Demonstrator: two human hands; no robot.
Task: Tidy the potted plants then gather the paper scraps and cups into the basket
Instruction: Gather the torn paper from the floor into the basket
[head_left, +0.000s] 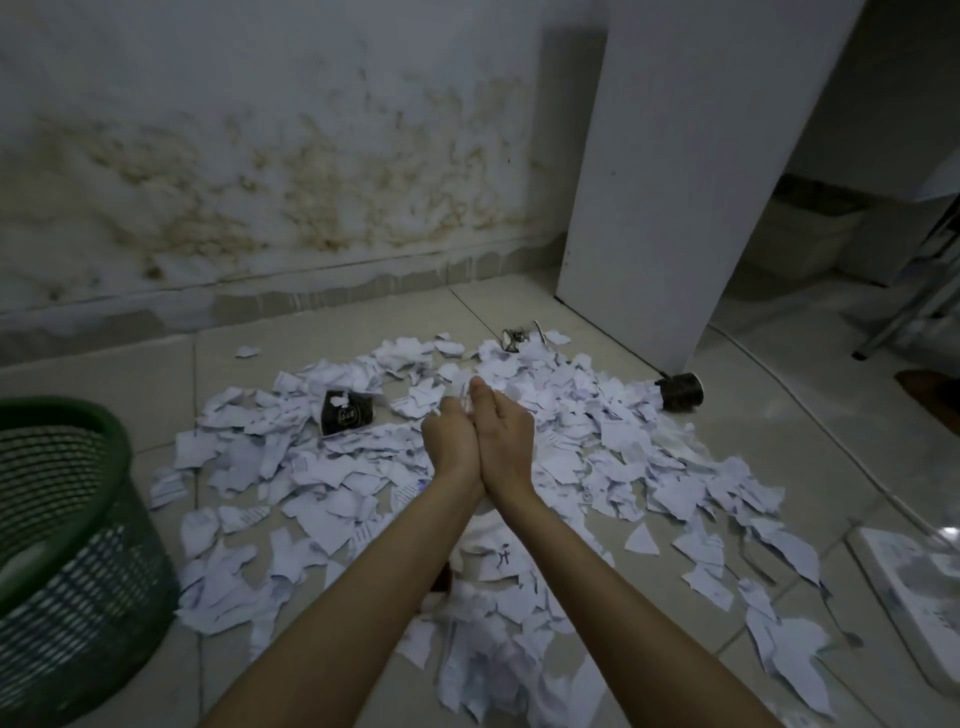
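While the paper scraps (363, 483) lie spread wide over the floor (114, 374) beneath and all around the fingers (480, 395), the green basket (67, 519) stands well off to their left. 3 dark cups (347, 413) lie tipped among the paper, 1 left of the fingers and 2 beyond them to the right. Left hand (451, 436) and right hand (506, 439) press together, clasping a small wad of scraps. To do this well, I would keep the palms sealed while swinging left, releasing only above the basket.
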